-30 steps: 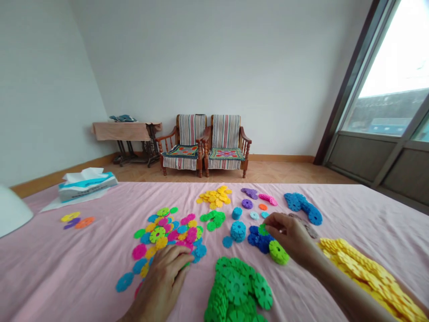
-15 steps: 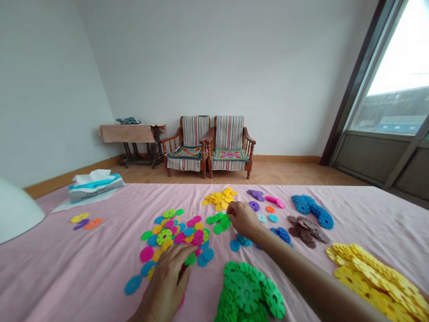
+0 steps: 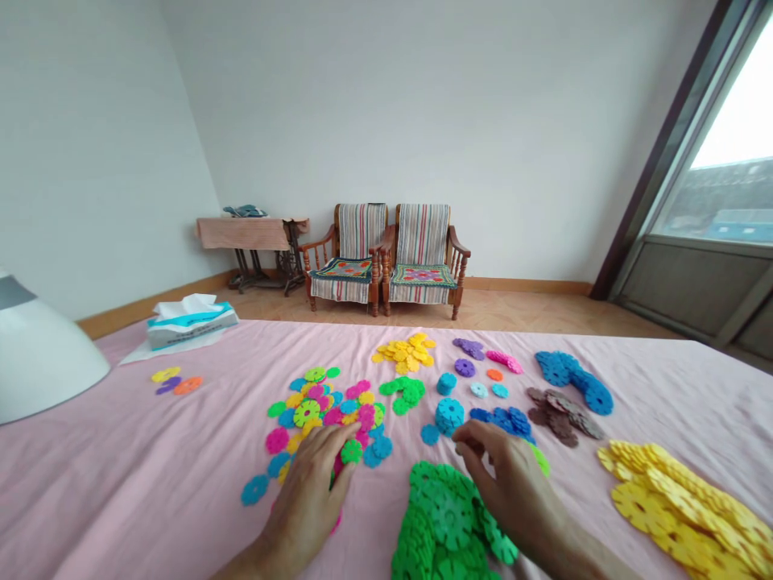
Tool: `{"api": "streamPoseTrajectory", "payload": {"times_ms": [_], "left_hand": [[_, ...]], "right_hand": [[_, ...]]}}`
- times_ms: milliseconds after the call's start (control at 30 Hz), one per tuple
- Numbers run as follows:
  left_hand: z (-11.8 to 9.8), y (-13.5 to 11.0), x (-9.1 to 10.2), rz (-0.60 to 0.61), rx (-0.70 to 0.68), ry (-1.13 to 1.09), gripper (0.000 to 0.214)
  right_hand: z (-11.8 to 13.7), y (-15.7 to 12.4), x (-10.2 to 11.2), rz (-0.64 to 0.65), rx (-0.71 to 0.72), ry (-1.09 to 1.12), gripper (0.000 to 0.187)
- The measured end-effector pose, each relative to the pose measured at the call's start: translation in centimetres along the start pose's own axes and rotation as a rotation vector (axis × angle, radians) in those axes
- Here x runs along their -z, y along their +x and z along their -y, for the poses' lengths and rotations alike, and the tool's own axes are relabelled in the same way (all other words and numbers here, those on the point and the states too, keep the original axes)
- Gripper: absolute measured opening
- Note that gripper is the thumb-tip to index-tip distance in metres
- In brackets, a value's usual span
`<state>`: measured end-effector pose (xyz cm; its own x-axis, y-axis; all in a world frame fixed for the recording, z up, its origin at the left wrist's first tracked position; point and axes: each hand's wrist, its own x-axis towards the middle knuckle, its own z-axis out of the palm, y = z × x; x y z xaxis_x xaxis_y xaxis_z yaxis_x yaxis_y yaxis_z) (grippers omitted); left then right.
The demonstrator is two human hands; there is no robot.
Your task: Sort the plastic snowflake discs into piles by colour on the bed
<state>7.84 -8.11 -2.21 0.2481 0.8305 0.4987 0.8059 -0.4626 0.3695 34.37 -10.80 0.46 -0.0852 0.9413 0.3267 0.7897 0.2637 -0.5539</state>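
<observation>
My left hand (image 3: 311, 491) lies on the near edge of a mixed pile of coloured snowflake discs (image 3: 323, 411), fingers curled around a green disc (image 3: 350, 451). My right hand (image 3: 507, 483) hovers over the big green disc heap (image 3: 444, 519), fingers bent and apart, with nothing visible in them. Its fingertips are near a turquoise stack (image 3: 450, 415) and a dark blue cluster (image 3: 504, 419). A small green group (image 3: 404, 393) lies further back.
Sorted groups lie on the pink cloth (image 3: 121, 475): yellow (image 3: 407, 352), purple (image 3: 469, 348), blue (image 3: 571, 374), brown (image 3: 559, 411), and a large yellow heap (image 3: 688, 503) at right. A tissue box (image 3: 192, 322) and a white dome-shaped object (image 3: 36, 354) sit at left. Two chairs (image 3: 386, 262) stand behind.
My right hand reached out to the small green group, then drew back over the big green heap. The left hand stayed at the mixed pile, now touching a green disc.
</observation>
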Motion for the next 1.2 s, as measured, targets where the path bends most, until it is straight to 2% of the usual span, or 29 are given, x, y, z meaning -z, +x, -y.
{"api": "streamPoseTrajectory", "payload": {"times_ms": [100,200,400,600,733,900,1067,1200], "left_hand": [[0.0,0.0,0.0,-0.01,0.011,0.012,0.036],[-0.1,0.2,0.3,-0.017,0.014,0.026,0.034],[-1.2,0.4,0.7,0.088,-0.007,0.0,0.027],[-2.1,1.0,1.2,0.155,-0.1,-0.117,0.023],[-1.4,3.4,1.6,0.177,-0.058,-0.124,0.026],[0.1,5.8,0.4,0.248,0.006,-0.044,0.025],[0.1,6.1,-0.2,0.283,-0.039,-0.039,0.013],[0.0,5.9,-0.2,0.261,-0.027,-0.067,0.006]], "right_hand": [[-0.4,-1.5,-0.5,0.023,-0.01,0.004,0.018],[-0.4,-1.7,-0.6,0.022,-0.015,0.02,0.019],[0.0,-1.4,-0.2,-0.023,0.001,0.039,0.019],[-0.3,-1.8,-0.1,-0.046,-0.009,0.041,0.018],[-0.9,-2.1,-0.1,-0.053,-0.008,0.046,0.021],[-1.2,-2.5,-0.5,-0.014,-0.006,0.061,0.024],[-1.3,-2.6,-0.6,0.016,-0.038,0.064,0.022],[-1.2,-2.5,-0.6,0.011,-0.048,0.073,0.021]]}}
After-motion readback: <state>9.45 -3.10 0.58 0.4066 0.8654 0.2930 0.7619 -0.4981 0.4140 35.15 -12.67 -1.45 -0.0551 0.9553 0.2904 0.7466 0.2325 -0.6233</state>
